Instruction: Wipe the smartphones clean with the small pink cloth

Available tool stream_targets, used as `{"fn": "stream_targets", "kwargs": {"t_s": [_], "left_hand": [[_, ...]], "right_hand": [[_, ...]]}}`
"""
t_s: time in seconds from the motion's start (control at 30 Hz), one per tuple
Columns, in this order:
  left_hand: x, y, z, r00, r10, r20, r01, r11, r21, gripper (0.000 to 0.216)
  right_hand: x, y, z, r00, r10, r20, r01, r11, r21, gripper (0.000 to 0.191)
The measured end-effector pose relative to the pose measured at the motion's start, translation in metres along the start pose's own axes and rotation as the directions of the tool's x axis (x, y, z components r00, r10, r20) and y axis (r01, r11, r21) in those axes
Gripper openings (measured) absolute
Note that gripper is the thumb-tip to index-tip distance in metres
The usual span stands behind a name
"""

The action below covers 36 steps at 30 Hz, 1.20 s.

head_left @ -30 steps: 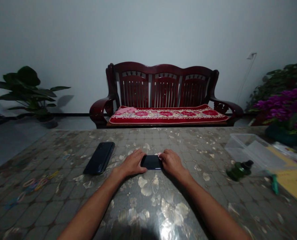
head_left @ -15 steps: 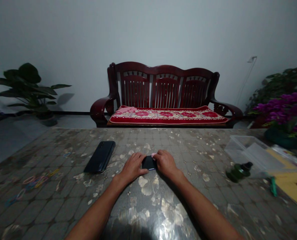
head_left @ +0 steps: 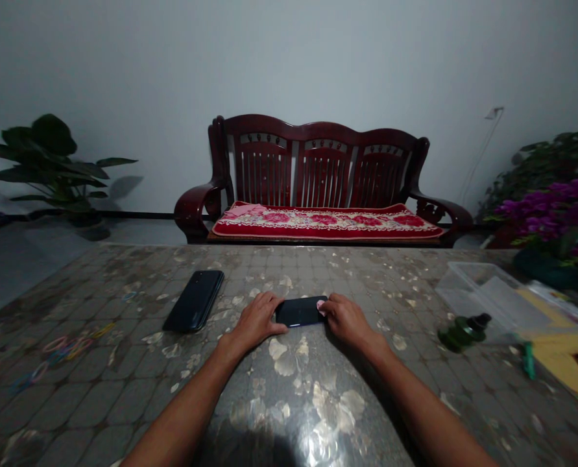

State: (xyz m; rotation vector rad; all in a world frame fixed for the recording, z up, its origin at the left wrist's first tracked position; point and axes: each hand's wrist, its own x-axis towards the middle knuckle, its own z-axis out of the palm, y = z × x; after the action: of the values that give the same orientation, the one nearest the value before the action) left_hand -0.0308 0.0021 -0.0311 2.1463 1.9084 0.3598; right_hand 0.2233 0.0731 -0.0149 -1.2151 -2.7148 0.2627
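A dark smartphone [head_left: 296, 314] lies flat and sideways on the patterned table in front of me. My left hand [head_left: 255, 320] is closed around its left end, thumb along the near edge and fingers at the far side. At the phone's right end, my right hand [head_left: 351, 322] pinches a small pink piece, like a cloth or pad [head_left: 320, 306], against the glossy face. Part of that pink piece is covered by the fingers. A second, larger-looking dark phone [head_left: 195, 301] rests to the left, apart from both hands.
On the right stand a clear plastic box [head_left: 483, 285] and a green bottle [head_left: 464, 332], near yellow material [head_left: 565, 363] and a small green object [head_left: 529, 360]. Coloured bands [head_left: 72, 347] lie at left. Beyond the table is a wooden bench [head_left: 318, 168].
My right hand has slid right along the phone with the pink piece, uncovering more of the dark face. My left hand stays at the left end. The view has shifted slightly.
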Motion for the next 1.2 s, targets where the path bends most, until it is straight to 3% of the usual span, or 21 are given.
{"fn": "stream_targets", "kwargs": {"t_s": [0.23,0.57,0.67,0.87,1.2], "left_hand": [[-0.002,0.000,-0.002,1.000,0.023,0.006,-0.023,1.000,0.002,0.058],[-0.001,-0.009,0.002,0.998,0.070,0.000,-0.070,0.996,-0.045,0.061],[-0.001,-0.008,0.000,0.998,0.057,0.013,-0.056,0.997,-0.046,0.061],[-0.001,-0.006,-0.001,0.999,0.043,0.018,-0.042,0.998,-0.049,0.061],[0.000,-0.012,0.002,0.997,0.074,0.015,-0.073,0.995,-0.063,0.063]], "right_hand": [[-0.012,-0.002,-0.001,0.997,0.072,-0.008,-0.072,0.997,-0.028,0.026],[-0.006,-0.049,0.016,0.999,-0.039,-0.019,0.038,0.999,-0.036,0.024],[-0.007,-0.044,0.012,0.999,-0.037,-0.003,0.037,0.998,-0.043,0.025],[-0.016,-0.020,0.006,0.996,0.082,-0.038,-0.084,0.995,-0.058,0.027],[0.001,-0.074,0.022,0.993,-0.121,-0.018,0.120,0.991,-0.052,0.024]]}}
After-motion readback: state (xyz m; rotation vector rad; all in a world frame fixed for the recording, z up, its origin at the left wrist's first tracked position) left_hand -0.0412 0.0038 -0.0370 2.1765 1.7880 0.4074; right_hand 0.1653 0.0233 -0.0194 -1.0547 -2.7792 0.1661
